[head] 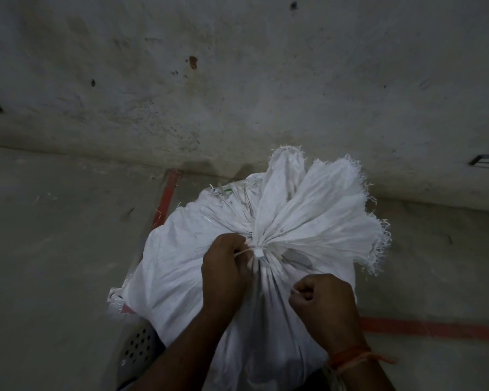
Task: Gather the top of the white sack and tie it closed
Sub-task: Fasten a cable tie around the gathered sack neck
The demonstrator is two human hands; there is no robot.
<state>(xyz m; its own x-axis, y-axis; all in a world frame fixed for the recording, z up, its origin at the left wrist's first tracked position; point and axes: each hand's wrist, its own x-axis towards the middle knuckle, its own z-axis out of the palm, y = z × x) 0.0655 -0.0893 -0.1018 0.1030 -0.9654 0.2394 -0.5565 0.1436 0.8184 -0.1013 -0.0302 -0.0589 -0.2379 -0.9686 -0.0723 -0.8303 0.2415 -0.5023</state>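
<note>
A full white woven sack stands in front of me. Its top is bunched into a neck, and the frayed mouth fans out beyond it. A white tie with a small square lock circles the neck. My left hand is closed on the neck and on the tie's strap just left of the lock. My right hand is a fist to the lower right, pinching a thin white strand of the tie.
The sack stands on a grey concrete floor with red painted lines. A stained wall rises just behind it. A grey perforated plastic object sits at the sack's lower left.
</note>
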